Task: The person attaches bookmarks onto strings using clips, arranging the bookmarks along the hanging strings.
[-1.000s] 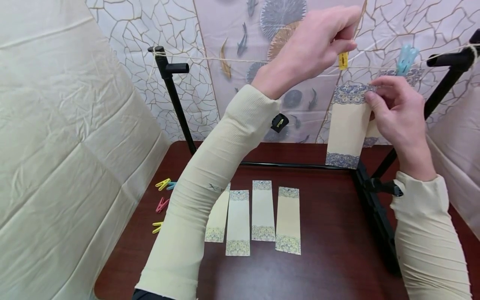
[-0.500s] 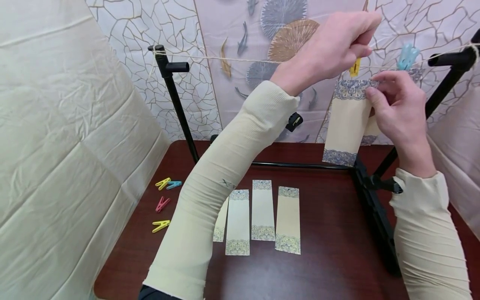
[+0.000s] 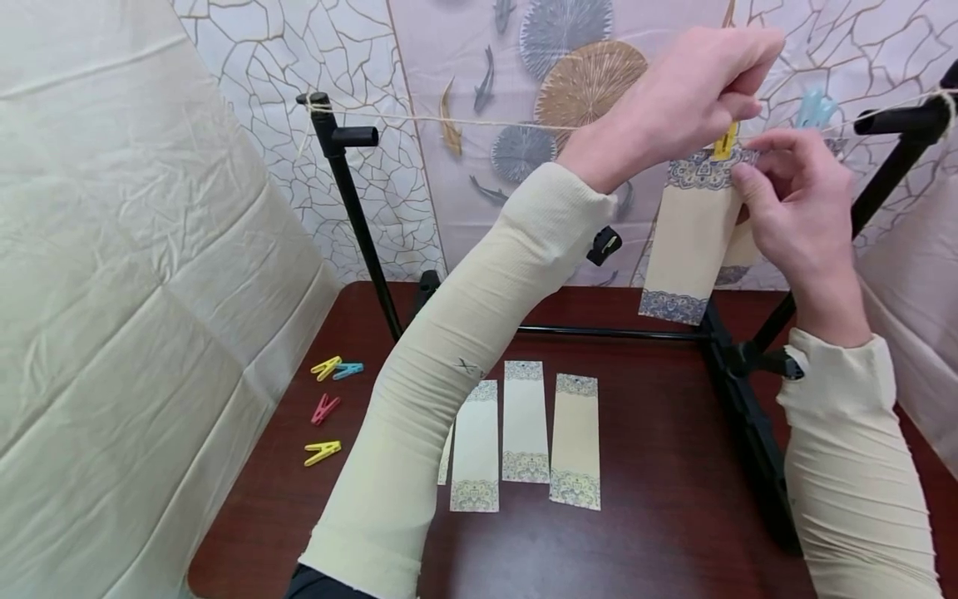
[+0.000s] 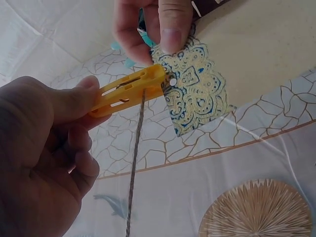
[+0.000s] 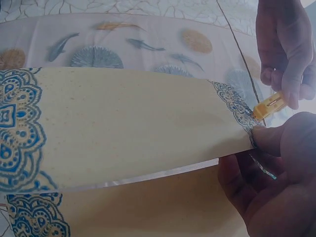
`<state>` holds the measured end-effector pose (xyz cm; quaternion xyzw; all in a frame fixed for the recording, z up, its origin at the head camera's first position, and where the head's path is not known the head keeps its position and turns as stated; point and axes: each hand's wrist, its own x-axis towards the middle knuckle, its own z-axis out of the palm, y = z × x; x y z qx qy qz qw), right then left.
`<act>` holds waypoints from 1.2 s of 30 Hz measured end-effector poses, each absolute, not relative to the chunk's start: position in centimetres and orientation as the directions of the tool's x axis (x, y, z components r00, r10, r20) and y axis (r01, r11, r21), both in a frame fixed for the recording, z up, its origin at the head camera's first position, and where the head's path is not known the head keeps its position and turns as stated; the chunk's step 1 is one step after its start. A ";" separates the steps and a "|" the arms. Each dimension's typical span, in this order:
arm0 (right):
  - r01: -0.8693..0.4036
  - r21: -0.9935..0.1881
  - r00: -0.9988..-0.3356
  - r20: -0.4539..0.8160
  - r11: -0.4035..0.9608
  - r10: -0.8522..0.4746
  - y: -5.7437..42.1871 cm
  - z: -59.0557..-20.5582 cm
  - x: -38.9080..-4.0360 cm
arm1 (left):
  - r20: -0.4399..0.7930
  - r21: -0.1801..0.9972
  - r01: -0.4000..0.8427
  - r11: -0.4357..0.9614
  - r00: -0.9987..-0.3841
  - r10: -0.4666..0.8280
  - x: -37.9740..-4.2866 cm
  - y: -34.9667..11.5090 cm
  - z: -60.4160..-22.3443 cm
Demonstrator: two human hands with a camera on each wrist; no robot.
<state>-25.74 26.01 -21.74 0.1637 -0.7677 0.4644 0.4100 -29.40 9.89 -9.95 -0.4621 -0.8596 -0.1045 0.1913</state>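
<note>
My left hand (image 3: pixel 677 96) pinches a yellow clothespin (image 4: pixel 129 89) by its handle ends, over the string (image 4: pixel 135 163). The clothespin's tip overlaps the top edge of a cream paper bookmark (image 3: pixel 688 241) with blue lace-patterned ends, beside its punched hole. With thumb and fingers, my right hand (image 3: pixel 812 212) grips that bookmark near its upper right corner, and the strip hangs down tilted. Behind it is another cream bookmark (image 5: pixel 148 212), partly hidden by my right hand in the head view. A light-blue clothespin (image 3: pixel 814 110) sits on the string just above the right hand.
Several patterned bookmarks lie on the dark red table (image 3: pixel 659 499), one mostly behind the left sleeve. At left are two yellow clothespins, a blue clothespin (image 3: pixel 348 369) and a red clothespin (image 3: pixel 325 409). A black frame (image 3: pixel 352 200) carries the string.
My left hand has moved right and slightly down with the yellow clothespin, to the bookmark's top edge. The right hand has raised the bookmark a little toward the string.
</note>
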 end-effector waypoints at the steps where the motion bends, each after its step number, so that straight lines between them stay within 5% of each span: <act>1: -0.631 -0.578 -0.611 0.782 0.518 0.128 26.0 -21.8 -25.7 | 0.424 0.003 0.836 0.549 -0.499 0.756 -29.4 10.0 -10.0; 20: -0.663 -0.553 -0.566 0.811 0.504 0.146 27.0 -22.8 -26.8 | 0.347 0.047 0.834 0.549 -0.529 0.774 -30.4 10.7 -10.5; 36: -0.556 -0.664 -0.680 0.709 0.500 0.186 27.4 -23.8 -25.0 | 0.435 0.148 0.839 0.524 -0.531 0.727 -30.1 7.8 -10.6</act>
